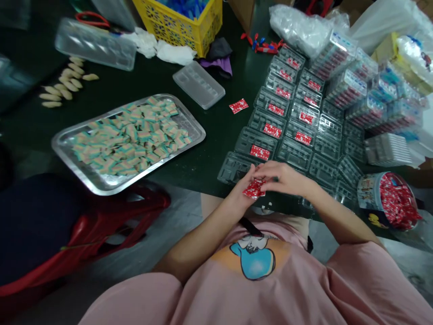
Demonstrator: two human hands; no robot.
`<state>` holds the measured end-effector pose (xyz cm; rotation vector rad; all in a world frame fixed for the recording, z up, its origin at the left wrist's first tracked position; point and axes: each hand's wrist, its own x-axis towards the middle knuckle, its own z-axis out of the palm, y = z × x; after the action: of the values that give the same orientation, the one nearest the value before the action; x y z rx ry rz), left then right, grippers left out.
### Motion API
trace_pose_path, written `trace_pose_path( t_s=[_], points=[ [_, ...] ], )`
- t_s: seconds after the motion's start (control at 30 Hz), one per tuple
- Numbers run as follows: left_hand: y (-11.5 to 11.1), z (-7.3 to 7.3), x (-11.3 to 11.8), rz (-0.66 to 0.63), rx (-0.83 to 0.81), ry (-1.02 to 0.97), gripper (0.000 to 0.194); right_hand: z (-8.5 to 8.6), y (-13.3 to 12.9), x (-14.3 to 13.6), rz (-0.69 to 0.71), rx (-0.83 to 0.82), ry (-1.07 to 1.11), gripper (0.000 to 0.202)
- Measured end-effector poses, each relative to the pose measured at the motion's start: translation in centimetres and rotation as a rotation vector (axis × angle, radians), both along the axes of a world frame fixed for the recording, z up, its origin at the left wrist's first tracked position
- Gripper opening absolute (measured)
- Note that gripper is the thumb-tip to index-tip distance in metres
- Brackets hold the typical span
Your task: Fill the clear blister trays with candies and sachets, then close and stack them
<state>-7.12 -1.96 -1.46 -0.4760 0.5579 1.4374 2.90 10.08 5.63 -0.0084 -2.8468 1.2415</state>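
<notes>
A small red packet (252, 190) with white spots lies in the palm of my left hand (241, 192) at the table's front edge. My right hand (279, 177) is bent over it from the right, its fingers touching the packet. Just beyond my hands are rows of clear plastic trays (255, 141), several holding a red packet (260, 152). The nearest tray (230, 168) shows no red packet, though my hands partly cover it. One loose red packet (238, 106) lies on the dark table left of the rows.
A metal tray (199, 131) of striped pieces is at the left. A tub (368, 192) of red packets stands at the right, stacked clear boxes (347, 85) behind it. A yellow basket (169, 25) is at the back; a red stool (91, 234) stands lower left.
</notes>
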Motion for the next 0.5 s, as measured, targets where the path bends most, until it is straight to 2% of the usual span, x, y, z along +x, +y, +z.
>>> trace_pose_path(
  t_s=[0.03, 0.1, 0.17, 0.23, 0.33, 0.4, 0.43, 0.5],
  points=[
    [0.2, -0.1, 0.5, -0.033, 0.010, 0.013, 0.028, 0.3, -1.0, 0.8, 0.045, -0.015, -0.001, 0.029],
    [0.4, -0.2, 1.5, -0.098, 0.017, 0.006, 0.025, 0.4, -2.5, 2.3, 0.033, 0.001, 0.013, 0.026],
    [0.7, -0.3, 2.6, -0.168, 0.010, -0.041, 0.026, -0.1, -3.1, 3.7, -0.038, 0.042, 0.027, 0.029],
    [0.8, -0.3, 3.6, -0.226, -0.015, -0.094, 0.027, -0.5, -2.6, 5.1, -0.136, 0.095, 0.043, 0.033],
    [1.0, 0.0, 4.7, -0.282, -0.029, -0.132, 0.024, -0.9, 0.4, 6.7, -0.406, 0.238, 0.061, 0.034],
    [1.0, 0.2, 5.2, -0.310, -0.029, -0.143, 0.024, -1.3, 3.3, 7.4, -0.607, 0.428, 0.013, 0.035],
    [1.1, 0.3, 5.4, -0.323, -0.031, -0.148, 0.024, -1.7, 4.7, 7.6, -0.675, 0.540, -0.046, 0.035],
    [1.2, 0.3, 5.7, -0.333, -0.045, -0.154, 0.024, -2.9, 6.9, 7.7, -0.722, 0.738, -0.206, 0.034]
  ],
)
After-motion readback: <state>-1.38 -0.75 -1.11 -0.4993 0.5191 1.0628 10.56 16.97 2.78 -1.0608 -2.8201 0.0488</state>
